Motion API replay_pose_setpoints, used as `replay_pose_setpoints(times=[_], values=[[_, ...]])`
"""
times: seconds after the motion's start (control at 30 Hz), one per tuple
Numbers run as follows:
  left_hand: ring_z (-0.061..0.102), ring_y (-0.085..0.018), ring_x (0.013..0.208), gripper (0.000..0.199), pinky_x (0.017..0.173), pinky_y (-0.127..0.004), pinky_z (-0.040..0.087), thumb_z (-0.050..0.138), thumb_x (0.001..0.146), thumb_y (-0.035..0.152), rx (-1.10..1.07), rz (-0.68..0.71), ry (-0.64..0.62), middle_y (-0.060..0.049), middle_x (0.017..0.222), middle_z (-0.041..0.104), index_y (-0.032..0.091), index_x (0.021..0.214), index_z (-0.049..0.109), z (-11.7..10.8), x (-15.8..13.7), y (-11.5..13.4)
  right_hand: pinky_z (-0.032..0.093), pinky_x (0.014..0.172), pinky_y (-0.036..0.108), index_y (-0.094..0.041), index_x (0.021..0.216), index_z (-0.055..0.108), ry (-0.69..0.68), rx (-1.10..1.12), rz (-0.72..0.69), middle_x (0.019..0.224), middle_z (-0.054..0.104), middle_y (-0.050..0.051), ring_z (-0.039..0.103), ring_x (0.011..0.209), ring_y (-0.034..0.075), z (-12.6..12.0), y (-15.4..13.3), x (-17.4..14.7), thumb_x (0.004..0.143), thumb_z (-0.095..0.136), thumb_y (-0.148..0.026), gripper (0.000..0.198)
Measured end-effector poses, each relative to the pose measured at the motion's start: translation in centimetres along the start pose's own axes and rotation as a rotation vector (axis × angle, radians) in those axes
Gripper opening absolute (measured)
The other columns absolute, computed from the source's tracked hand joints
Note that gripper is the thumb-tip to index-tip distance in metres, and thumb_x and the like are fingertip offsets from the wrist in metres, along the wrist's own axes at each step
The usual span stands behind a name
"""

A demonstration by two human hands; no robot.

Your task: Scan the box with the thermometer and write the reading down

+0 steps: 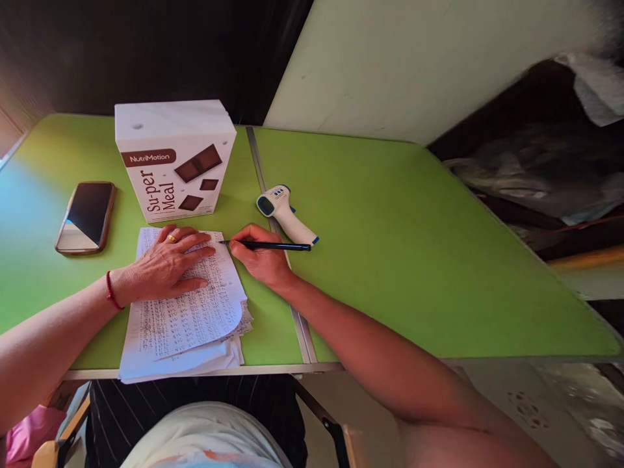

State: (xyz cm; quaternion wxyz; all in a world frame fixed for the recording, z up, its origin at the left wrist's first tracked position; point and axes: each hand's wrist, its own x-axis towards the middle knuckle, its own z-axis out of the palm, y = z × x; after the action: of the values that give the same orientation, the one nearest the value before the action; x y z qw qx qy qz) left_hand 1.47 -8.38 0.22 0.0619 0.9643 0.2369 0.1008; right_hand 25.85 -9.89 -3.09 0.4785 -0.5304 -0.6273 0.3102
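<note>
My left hand [168,266] lies flat with its fingers spread on a stack of handwritten paper sheets [195,325]. A ring is on one finger and a red cord circles the wrist. In my right hand [263,257] is a black pen [277,246], pinched between thumb and fingers near its tip. The pen lies nearly level, its point at the upper right edge of the top sheet. Lines of small writing cover that sheet, whose lower right corner curls over other papers.
Behind the papers stands a white NutriMotion box [178,169]. A smartphone [86,218] lies at the left, and a white infrared thermometer [287,214] lies beyond my right hand. The green folding table [414,260] has a metal seam [302,335]; plastic bags [526,169] sit at the far right.
</note>
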Motion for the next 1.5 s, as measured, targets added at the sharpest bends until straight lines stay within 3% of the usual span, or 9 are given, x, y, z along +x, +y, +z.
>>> replay_pose_setpoints(times=[0.67,0.9,1.07,1.5], values=[[0.050,-0.040,0.135,0.055,0.117,-0.060,0.036,0.049,0.107,0.051,0.006,0.004,-0.002,-0.020,0.154,0.055,0.016,0.148,0.059,-0.04,0.03,-0.10,0.046,0.059,0.029,-0.025,0.067,0.060,0.015,-0.035,-0.009,0.060,0.064,-0.004,0.055,0.058,0.015,0.02,-0.07,0.11,0.074,0.065,-0.027,0.009],[0.051,-0.039,0.134,0.054,0.117,-0.060,0.036,0.049,0.107,0.052,-0.008,0.004,0.002,-0.020,0.153,0.056,0.017,0.147,0.060,0.04,0.04,-0.20,0.046,0.057,0.030,-0.025,0.066,0.061,0.075,-0.003,-0.014,0.060,0.064,-0.002,0.053,0.057,0.015,0.01,0.15,0.07,0.074,0.063,-0.033,0.011],[0.051,-0.039,0.135,0.053,0.117,-0.060,0.035,0.050,0.106,0.051,-0.012,0.005,0.006,-0.019,0.153,0.056,0.018,0.147,0.060,0.10,0.01,-0.28,0.045,0.058,0.030,-0.026,0.066,0.060,0.047,-0.018,-0.003,0.060,0.063,-0.002,0.052,0.058,0.015,0.03,0.27,0.18,0.074,0.063,-0.034,0.012],[0.050,-0.038,0.137,0.052,0.118,-0.058,0.035,0.054,0.105,0.049,-0.012,-0.012,-0.006,-0.018,0.154,0.056,0.019,0.147,0.059,0.13,-0.06,-0.34,0.046,0.058,0.029,-0.025,0.067,0.060,0.070,-0.046,-0.016,0.061,0.063,-0.003,0.054,0.058,0.015,0.01,0.36,0.15,0.075,0.065,-0.027,0.010]])
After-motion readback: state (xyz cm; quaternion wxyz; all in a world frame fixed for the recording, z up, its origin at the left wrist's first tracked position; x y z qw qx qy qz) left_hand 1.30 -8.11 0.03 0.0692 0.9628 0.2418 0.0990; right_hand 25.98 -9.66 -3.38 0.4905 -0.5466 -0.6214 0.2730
